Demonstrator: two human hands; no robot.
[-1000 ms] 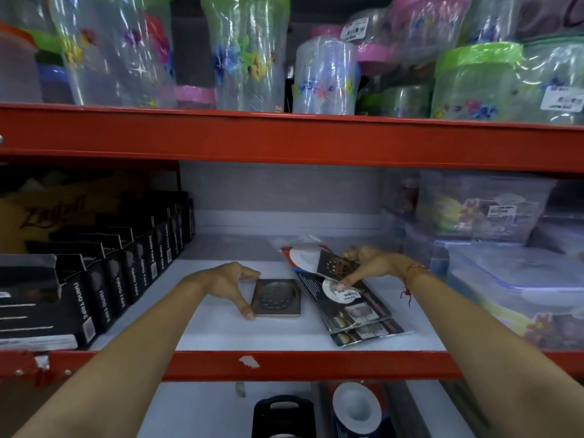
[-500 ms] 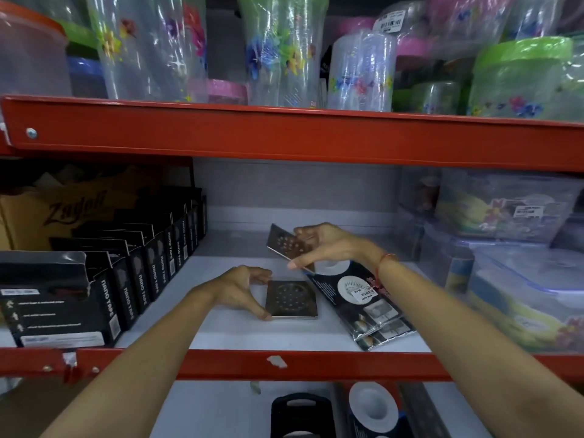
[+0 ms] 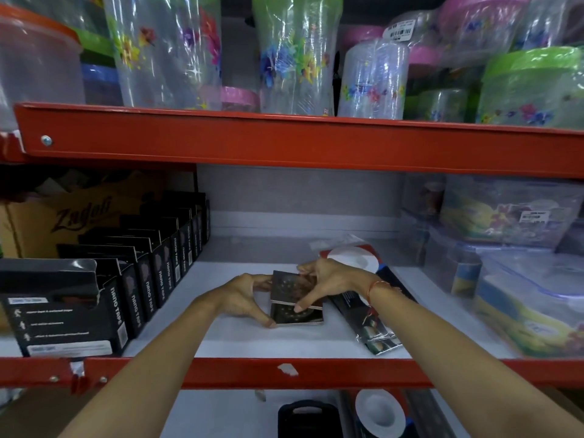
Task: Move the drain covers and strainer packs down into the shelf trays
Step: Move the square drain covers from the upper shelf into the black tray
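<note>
1. Red steel shelving fills your view: the upper beam (image 3: pixel 284 143) crosses the frame above centre, and the lower beam (image 3: pixel 316 371) crosses near the bottom.
2. Between the beams lies a white shelf (image 3: pixel 240 343), which carries all the task items at centre frame.
3. Your left hand (image 3: pixel 240 298) sits at centre frame. Its grip is narrow, with thumb and fingers pinching the left edges of two square metal drain covers.
4. The lower drain cover (image 3: pixel 300 316) lies flat on the shelf. Your left fingertip touches its near left corner.
5. The upper drain cover (image 3: pixel 287 287) is tilted, its near edge resting on the lower one and its far edge raised.
6. Your right hand (image 3: pixel 331 282) holds the upper drain cover from the right, thumb on the far edge and index finger reaching down to the near edge. A red thread (image 3: pixel 376 287) circles that wrist.
7. Strainer packs (image 3: pixel 373 327) lie stacked on the shelf just right of the covers, partly under your right wrist.
8. Black tape boxes (image 3: pixel 164 267) stand in rows at left of frame.
9. Clear lidded containers (image 3: pixel 521 298) are stacked at right of frame.
10. Flower-printed plastic jars (image 3: pixel 297 55) fill the top shelf.
11. Below the lower beam, another white-disc pack (image 3: pixel 379 412) shows at bottom centre.
</note>
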